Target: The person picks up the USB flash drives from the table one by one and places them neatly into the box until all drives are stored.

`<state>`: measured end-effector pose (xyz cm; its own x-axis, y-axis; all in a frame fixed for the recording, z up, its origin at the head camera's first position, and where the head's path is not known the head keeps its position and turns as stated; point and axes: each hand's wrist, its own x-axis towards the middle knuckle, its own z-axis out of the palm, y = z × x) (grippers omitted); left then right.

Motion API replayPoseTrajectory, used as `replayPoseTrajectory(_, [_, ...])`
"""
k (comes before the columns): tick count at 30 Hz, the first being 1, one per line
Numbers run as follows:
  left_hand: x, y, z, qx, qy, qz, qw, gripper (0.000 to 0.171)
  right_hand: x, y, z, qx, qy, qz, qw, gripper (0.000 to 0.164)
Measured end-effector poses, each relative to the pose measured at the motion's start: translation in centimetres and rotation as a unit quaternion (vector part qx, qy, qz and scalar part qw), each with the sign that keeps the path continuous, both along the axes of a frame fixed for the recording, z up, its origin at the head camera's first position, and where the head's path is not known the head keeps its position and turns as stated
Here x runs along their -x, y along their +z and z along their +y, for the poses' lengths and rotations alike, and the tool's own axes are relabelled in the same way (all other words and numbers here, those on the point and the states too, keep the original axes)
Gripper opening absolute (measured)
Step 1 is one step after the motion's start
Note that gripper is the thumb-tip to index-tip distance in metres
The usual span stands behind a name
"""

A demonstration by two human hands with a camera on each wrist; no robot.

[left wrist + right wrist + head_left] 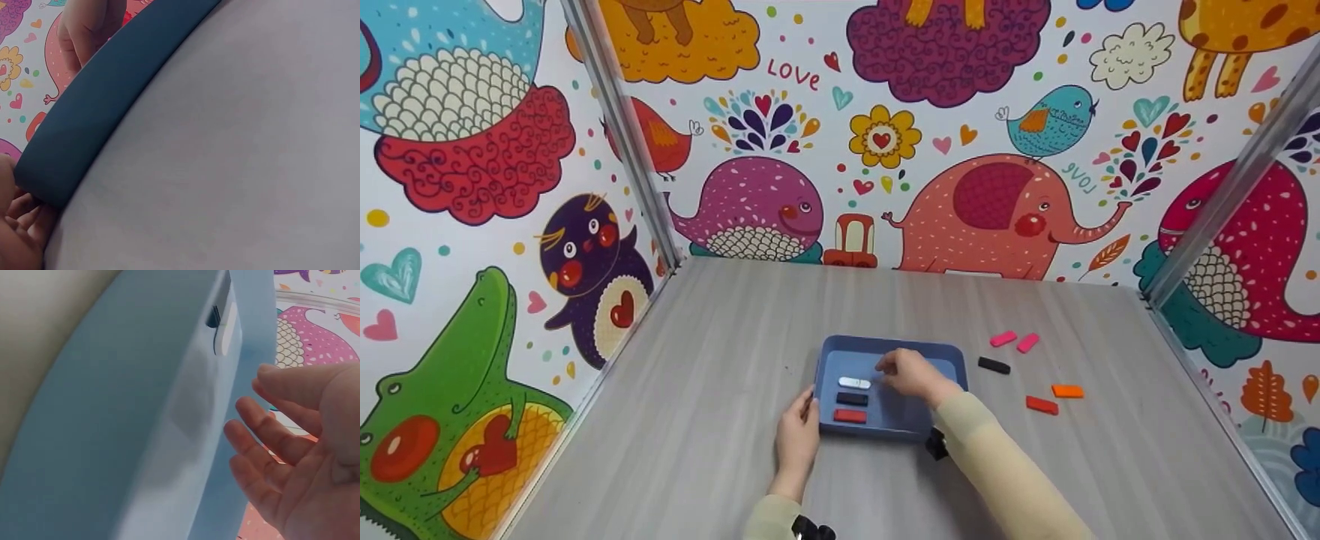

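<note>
A blue tray (pixel 885 345) lies on the table. Inside, near its left side, a white USB-stick-like piece (pixel 854 383), a black one (pixel 852 399) and a red one (pixel 850 415) form a column. My left hand (pixel 798 435) holds the tray's left edge; the left wrist view shows its fingers (pixel 35 222) at the tray's corner. Above the tray floor, just right of the white piece, hovers my right hand (pixel 913 375). Its fingers (pixel 260 439) are loosely bent with nothing between them in the right wrist view, where the white piece (pixel 226 332) also shows.
Right of the tray lie two pink pieces (pixel 1015 341), a black piece (pixel 994 365), an orange piece (pixel 1067 391) and a red piece (pixel 1042 405) on the grey table (pixel 720 360). Patterned walls (pixel 810 60) with metal posts (pixel 622 127) enclose the table's back and sides.
</note>
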<state>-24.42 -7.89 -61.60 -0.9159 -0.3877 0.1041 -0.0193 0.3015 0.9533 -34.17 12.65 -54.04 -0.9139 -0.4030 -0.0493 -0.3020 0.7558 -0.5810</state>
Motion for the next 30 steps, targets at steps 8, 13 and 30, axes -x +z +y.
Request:
replayPoseTrajectory(8, [0.0, -0.2, 0.1, 0.003, 0.003, 0.002, 1.0, 0.033, -0.6, 1.2, 1.9, -0.015, 0.034, -0.001, 0.999, 0.022])
replayPoseTrajectory(13, [0.0, -0.1, 0.1, -0.002, 0.003, -0.002, 1.0, 0.034, -1.1, 1.7, 2.7, -0.022, 0.037, -0.006, 0.999, 0.023])
replayPoseTrajectory(30, [0.0, -0.1, 0.0, 0.007, 0.004, -0.013, 0.9999, 0.034, -1.9, 2.9, 6.6, -0.002, 0.043, 0.001, 0.999, 0.025])
